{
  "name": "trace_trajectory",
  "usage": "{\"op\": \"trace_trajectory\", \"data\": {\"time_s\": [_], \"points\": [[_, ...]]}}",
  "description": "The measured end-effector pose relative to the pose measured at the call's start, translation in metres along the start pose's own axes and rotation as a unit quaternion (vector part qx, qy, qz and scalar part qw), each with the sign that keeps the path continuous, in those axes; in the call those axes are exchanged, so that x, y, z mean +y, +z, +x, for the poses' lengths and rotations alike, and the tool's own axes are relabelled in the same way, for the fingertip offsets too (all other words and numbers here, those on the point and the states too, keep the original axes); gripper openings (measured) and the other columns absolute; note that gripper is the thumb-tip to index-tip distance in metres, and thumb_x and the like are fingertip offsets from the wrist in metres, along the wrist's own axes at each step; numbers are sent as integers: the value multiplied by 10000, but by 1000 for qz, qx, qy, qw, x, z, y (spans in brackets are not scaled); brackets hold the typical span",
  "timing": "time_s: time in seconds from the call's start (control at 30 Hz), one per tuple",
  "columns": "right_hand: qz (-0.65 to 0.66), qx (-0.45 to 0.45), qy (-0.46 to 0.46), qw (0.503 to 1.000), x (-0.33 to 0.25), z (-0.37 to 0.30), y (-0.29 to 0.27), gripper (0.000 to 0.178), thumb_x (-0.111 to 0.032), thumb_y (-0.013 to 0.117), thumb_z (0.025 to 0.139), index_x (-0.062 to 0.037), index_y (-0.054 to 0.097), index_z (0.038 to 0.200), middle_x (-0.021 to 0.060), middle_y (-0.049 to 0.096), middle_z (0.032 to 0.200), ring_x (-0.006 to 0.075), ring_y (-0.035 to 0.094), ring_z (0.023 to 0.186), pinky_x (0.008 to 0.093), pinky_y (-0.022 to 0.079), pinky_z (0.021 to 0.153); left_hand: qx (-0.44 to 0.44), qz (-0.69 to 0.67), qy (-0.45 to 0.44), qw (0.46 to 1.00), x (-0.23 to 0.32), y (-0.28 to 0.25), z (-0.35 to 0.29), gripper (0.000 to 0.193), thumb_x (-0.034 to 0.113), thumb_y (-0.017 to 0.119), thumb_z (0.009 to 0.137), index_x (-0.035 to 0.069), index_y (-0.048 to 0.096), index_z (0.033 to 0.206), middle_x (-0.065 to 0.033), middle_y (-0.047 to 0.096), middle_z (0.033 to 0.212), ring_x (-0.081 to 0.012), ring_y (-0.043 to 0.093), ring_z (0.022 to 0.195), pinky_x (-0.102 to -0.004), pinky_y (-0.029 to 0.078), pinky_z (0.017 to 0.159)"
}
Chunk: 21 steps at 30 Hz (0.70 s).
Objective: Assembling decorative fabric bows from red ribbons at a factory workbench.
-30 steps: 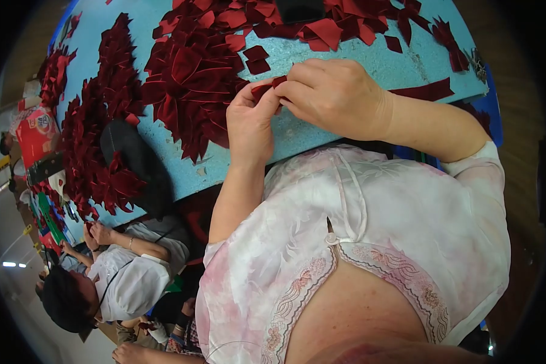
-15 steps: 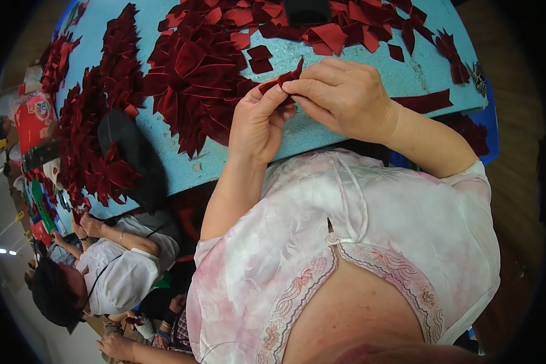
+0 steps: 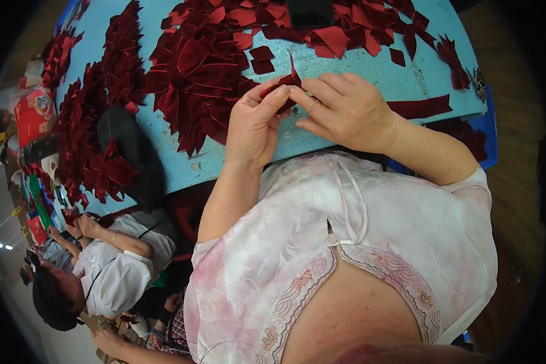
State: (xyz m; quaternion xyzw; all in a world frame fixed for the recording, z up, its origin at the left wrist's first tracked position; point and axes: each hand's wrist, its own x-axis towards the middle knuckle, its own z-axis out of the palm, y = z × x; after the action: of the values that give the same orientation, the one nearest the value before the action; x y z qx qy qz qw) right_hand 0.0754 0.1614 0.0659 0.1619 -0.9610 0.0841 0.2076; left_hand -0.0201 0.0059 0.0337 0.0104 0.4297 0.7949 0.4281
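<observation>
A small piece of dark red velvet fabric (image 3: 295,79) is pinched between the thumb and fingers of my left hand (image 3: 253,124). It is folded, and a thin pointed corner sticks up from it. From the right, my right hand (image 3: 352,112) reaches in, with its index fingertip touching the fabric beside my left thumb. The right thumb stands apart below the index finger. Just left of my hands lies a big heap of folded, petal-like velvet pieces (image 3: 191,73). A small loose velvet square (image 3: 261,59) rests on the table above my left hand.
Loose red fabric pieces (image 3: 330,39) and a black flat object (image 3: 310,12) lie along the far side of the blue table (image 3: 376,79). A velvet strip (image 3: 421,107) is near the right edge. Left are a dark pouch (image 3: 136,151) and a co-worker (image 3: 112,267) in white.
My right hand has shifted slightly right and down, its thumb and index finger now apart. The fabric's pointed corner stands more upright. My left hand keeps its pinch.
</observation>
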Motion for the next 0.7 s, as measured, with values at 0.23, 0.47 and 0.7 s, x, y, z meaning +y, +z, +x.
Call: {"op": "trace_trajectory", "data": {"time_s": [0.23,0.47,0.7], "points": [[36,-15,10,999,-9,-8,6,462,-288,724,683,-53,595,1059,61,558,1007,213,551,851,313,452,689,41,18,7,999,1,-4,1,229,87,651,854,-11,612,1056,-38,654,897,-82,567,749,-221,429,642],[150,-179,95,968,8,-22,9,497,-265,748,674,-25,582,1076,92,561,1014,246,544,952,346,448,795,51,120,126,983,24,-3,2,240,93,658,855,-2,619,1072,-22,647,888,-60,552,755,-197,420,641],[477,70,211,850,2,15,4,383,-230,732,770,-24,575,1053,81,575,1115,172,534,1018,309,429,893,13,155,234,960,57,33,0,239,97,663,855,-14,625,1063,-27,657,899,-60,576,748,-181,456,666]]}}
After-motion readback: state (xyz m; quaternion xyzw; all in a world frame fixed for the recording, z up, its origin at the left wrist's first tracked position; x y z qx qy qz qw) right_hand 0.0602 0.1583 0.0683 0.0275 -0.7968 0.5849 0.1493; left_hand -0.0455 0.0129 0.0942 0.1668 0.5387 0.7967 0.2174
